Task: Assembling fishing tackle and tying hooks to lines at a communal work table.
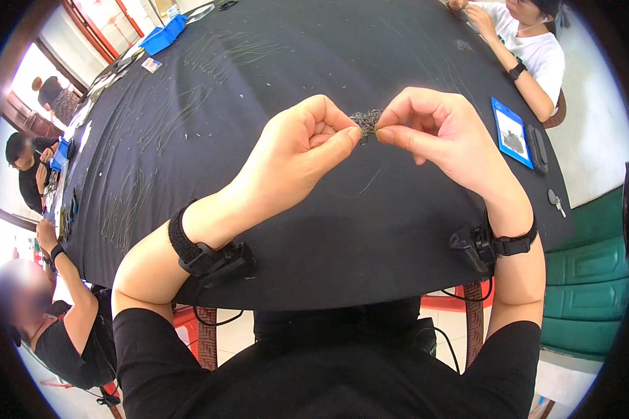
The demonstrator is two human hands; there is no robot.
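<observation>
In front of me, over the dark table cover, both hands meet at a small tangled clump of thin dark strands (365, 121); whether it is cord, wire or fine chain I cannot make out. My left hand (302, 140) pinches its left side between thumb and forefinger. The right side is pinched the same way by my right hand (437, 133), with the other fingers curled loosely. My fingertips hide part of the clump. A loose thin strand (360, 188) lies on the cloth just below it.
Bunches of long thin strands (230, 56) lie across the black-covered table (314, 258). A blue-edged packet (511, 134), a black case (537, 149) and keys (556, 202) are at the right. A blue tray (163, 35) stands far left. Other people sit around the table.
</observation>
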